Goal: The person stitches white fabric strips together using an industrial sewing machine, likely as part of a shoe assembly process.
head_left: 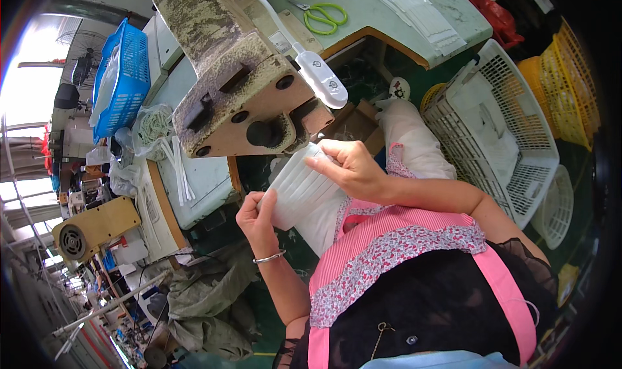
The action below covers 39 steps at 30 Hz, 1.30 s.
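A white pleated face mask [299,191] is stretched between my two hands, just below the head of a worn, mottled beige machine [227,87]. My left hand [257,219] pinches its lower left edge between thumb and fingers, and a silver bangle circles that wrist. At the mask's upper right corner, close beside the machine's working end, my right hand [353,167] grips it with thumb and fingertips. Whether the mask's top edge touches the machine cannot be made out. A white lamp-like fitting [322,79] on a cable sits at the machine's right side.
Green-handled scissors [327,18] and a stack of white masks [424,18] lie on the far table [369,3]. White strips [180,173] and a bag of cord [154,124] lie left. A blue basket [123,77] is farther left. At right stand white [538,155] and yellow baskets [570,87].
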Motion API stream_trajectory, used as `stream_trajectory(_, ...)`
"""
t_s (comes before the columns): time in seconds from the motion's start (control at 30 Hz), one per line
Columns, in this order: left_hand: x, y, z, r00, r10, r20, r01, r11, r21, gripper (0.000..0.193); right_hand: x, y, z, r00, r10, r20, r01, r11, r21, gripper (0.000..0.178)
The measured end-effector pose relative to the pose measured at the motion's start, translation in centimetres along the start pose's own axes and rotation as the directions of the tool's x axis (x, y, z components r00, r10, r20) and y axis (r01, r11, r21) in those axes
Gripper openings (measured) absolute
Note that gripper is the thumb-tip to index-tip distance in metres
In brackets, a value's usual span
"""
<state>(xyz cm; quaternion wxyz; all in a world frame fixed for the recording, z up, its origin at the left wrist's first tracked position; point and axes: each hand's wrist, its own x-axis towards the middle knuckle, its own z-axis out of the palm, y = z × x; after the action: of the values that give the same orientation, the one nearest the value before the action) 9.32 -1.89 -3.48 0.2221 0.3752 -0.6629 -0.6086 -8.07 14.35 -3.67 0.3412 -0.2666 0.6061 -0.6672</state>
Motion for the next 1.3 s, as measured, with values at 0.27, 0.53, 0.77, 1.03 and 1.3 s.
stream_trajectory(0.27,-0.7,-0.7,4.5,0.924,-0.213,0.318,0.313,0.898,-0.309,0.010,-3.9,0.1,-9.1,0.952,0.072,-0.296,0.000,0.972,0.235,0.018)
stream_trajectory(0.53,0.6,2.8,11.9,0.950,0.229,0.211,-0.200,0.968,-0.152,0.016,-5.1,0.1,-13.4,0.861,0.029,-0.508,0.171,0.924,0.342,0.019)
stream_trajectory(0.77,0.6,3.1,11.9,0.994,0.102,0.050,-0.088,0.972,-0.217,0.018,-4.2,0.5,-12.9,0.869,0.034,-0.494,0.166,0.920,0.356,0.018)
stream_trajectory(1.03,1.1,2.4,11.6,0.987,0.159,0.005,-0.157,0.981,-0.110,0.021,-4.4,1.3,-12.8,0.867,-0.034,-0.498,0.201,0.937,0.286,0.018)
stream_trajectory(1.3,1.2,2.7,11.2,0.992,0.124,-0.004,-0.124,0.985,-0.118,0.017,-5.4,1.3,-11.3,0.865,-0.058,-0.498,0.215,0.941,0.263,0.020)
